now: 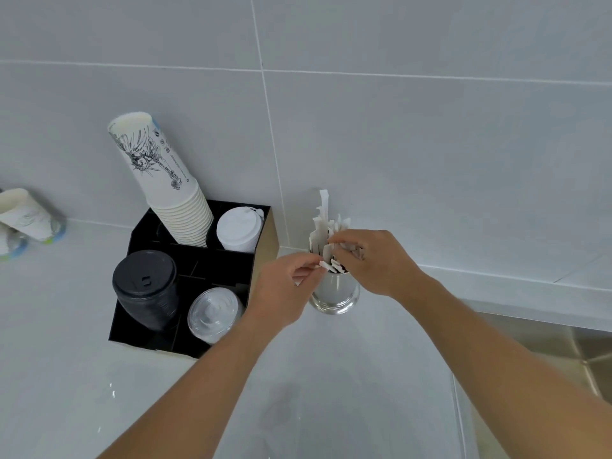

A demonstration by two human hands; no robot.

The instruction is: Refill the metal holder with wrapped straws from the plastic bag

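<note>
Head view shows both hands over the metal holder (335, 291), which stands on the desk (331, 376) by the tiled wall, just right of a black cup organizer (198, 260). The left hand (284, 286) pinches the tips of wrapped straws (326, 223) at the rim, and the right hand (374, 260) is clenched lightly around others, so this looks like settling the bundle. No plastic bag is visible; the next move likely calls for fetching more from it.
</note>
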